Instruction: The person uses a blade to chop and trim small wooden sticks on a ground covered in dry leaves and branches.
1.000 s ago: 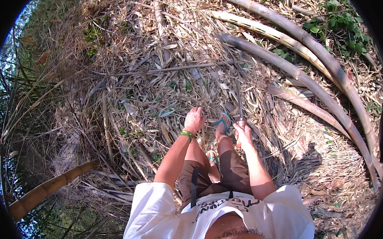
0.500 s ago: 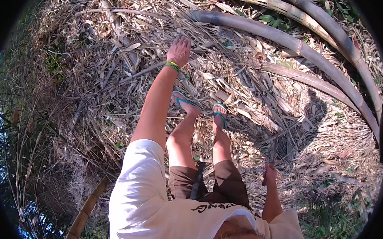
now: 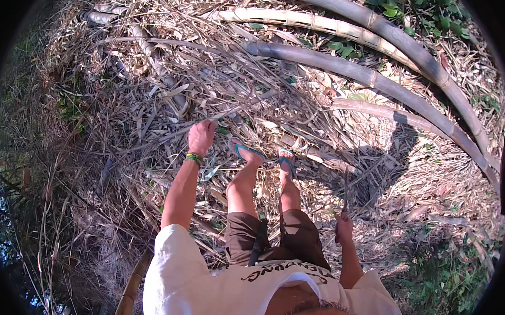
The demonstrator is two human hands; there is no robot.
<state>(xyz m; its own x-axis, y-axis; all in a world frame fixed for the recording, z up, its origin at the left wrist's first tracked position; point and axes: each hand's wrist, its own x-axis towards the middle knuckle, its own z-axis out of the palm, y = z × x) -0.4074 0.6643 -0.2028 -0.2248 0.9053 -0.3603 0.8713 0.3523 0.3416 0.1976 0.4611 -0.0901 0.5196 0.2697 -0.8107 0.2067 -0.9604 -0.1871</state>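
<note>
A slender, blade-like tool (image 3: pixel 346 187) is held right of centre, low in the frame, its tip directed toward the top; the fingers of the right hand (image 3: pixel 344 225) are clamped on its handle end. At centre left, the fingers of the left hand (image 3: pixel 201 137) are curled together along a thin stick (image 3: pixel 245 107); whether it is gripped cannot be told. The tip is best kept well apart from the sandalled feet (image 3: pixel 286 162). Bamboo poles (image 3: pixel 324 60) are seen at upper right.
</note>
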